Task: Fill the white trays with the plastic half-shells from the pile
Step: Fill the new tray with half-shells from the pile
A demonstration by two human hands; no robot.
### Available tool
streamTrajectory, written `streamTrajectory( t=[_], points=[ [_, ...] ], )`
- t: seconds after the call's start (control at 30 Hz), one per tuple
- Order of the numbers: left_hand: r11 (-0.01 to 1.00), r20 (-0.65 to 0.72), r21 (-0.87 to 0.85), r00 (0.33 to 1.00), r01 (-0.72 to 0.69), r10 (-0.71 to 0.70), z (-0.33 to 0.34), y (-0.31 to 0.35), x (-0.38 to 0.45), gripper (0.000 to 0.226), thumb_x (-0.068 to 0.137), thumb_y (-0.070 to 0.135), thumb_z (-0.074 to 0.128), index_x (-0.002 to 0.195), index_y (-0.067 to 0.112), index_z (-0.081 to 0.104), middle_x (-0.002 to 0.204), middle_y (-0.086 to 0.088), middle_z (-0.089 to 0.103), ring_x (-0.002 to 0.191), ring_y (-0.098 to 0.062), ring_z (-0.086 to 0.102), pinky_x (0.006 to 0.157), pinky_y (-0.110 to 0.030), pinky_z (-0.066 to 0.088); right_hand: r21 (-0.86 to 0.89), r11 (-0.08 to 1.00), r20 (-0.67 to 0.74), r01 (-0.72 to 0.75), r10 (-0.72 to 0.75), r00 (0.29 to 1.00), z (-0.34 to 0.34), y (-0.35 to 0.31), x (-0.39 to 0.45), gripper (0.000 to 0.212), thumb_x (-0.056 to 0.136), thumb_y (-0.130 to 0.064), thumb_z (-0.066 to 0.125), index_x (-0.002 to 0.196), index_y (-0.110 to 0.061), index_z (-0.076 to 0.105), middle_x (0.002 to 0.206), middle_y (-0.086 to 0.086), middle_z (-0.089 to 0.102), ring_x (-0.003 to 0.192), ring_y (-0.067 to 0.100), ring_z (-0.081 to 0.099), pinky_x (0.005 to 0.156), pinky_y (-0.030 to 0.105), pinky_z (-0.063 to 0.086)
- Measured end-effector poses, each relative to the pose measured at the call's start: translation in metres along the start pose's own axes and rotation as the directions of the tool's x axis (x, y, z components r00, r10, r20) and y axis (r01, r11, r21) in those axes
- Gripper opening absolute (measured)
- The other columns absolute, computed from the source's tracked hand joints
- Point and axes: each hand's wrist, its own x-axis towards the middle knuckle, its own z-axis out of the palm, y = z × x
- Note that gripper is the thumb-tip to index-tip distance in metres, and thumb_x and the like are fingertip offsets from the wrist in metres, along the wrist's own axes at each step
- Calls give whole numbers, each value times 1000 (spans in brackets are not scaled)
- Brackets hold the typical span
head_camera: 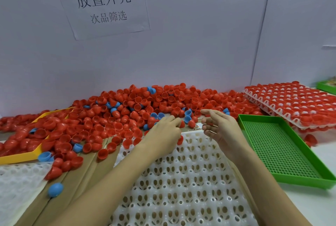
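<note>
Hands hovered at the white tray's (181, 180) far edge: left hand (163, 131) pinching red half-shells (181, 124), right hand (221, 127) loosely spread, holding nothing.

Two hands, left (164, 131) and right (221, 127). Two green trays: one near (283, 180), one far (325, 86). One yellow tray (18, 157). Red half-shells (127, 106) too many to count.

Both hands reach over the white tray (181, 180) into the pile (127, 113), the left hand (166, 131) seemingly gripping red shells.
</note>
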Motion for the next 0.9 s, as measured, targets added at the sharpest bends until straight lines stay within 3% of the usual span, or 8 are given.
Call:
streamTrajectory(
  t=[0.17, 0.27, 0.37, 0.53, 0.6, 0.7, 0.83, 0.9],
  points=[
    [996, -185, -81, 983, -35, 19, -20, -12, 14, 26, 101, 25, 52, 114, 15, 72, 116, 4, 62, 100, -13, 56, 87, -32, 51, 34, 999, -36, -13, 14, 999, -1, 0, 2, 27, 111, -20, 50, 113, -12, 76, 74, 0, 71, 63, 11, 65, 66, 26, 52],
    [988, -214, -125, 970, 86, -111, -18, -21, 37, 28, 102, 20, 52, 126, 14, 65, 121, 1, 62, 101, -14, 60, 83, -25, 52, 50, 999, -61, -17, 20, 998, -2, 1, 2, 28, 111, -20, 49, 112, -12, 75, 73, 0, 70, 62, 11, 65, 67, 27, 51],
    [943, 5, -229, 969, 242, -247, -3, -36, 65, 42, 105, 19, 52, 147, 16, 51, 147, -4, 48, 126, -22, 53, 97, -35, 53, 47, 999, -69, -17, 20, 997, -2, 2, 3, 28, 111, -21, 49, 111, -11, 75, 72, 0, 70, 62, 11, 64, 66, 28, 50],
    [941, 401, -165, 892, 296, -210, 24, -59, 90, 66, 107, 10, 48, 164, 31, 21, 173, 1, 5, 155, -33, 19, 122, -48, 32, 47, 999, -62, -8, 11, 998, -2, 1, 5, 28, 111, -23, 51, 112, -12, 76, 73, 0, 70, 62, 11, 64, 65, 26, 51],
    [940, 422, -158, 882, 301, -212, 32, -61, 94, 69, 102, 4, 54, 161, 26, 26, 170, -3, 17, 147, -31, 36, 115, -44, 43, 49, 999, -55, -5, 8, 998, -2, 2, 5, 28, 111, -24, 50, 111, -12, 76, 73, 0, 71, 61, 11, 64, 64, 26, 51],
    [908, 305, -255, 919, 333, -252, 37, -61, 95, 52, 93, 4, 69, 139, 17, 47, 134, -9, 57, 114, -25, 58, 89, -34, 53, 40, 999, -34, -16, 18, 999, -1, 3, 5, 30, 112, -24, 49, 109, -12, 77, 72, 0, 71, 61, 10, 64, 62, 24, 51],
    [852, 140, -419, 949, 314, -281, 29, -66, 84, 29, 88, 16, 79, 112, 17, 62, 112, -3, 65, 93, -15, 58, 72, -20, 42, 39, 999, -21, -31, 31, 999, 0, 3, 4, 32, 112, -24, 49, 108, -10, 77, 72, 0, 71, 59, 10, 64, 59, 22, 52],
    [800, 42, -524, 947, 293, -319, 20, -68, 73, 26, 87, 17, 80, 108, 19, 65, 110, 3, 66, 97, -12, 60, 72, -14, 40, 39, 999, -22, -32, 33, 999, 0, 2, 4, 32, 112, -23, 48, 108, -10, 77, 72, 0, 71, 59, 10, 63, 59, 22, 51]
  ],
)
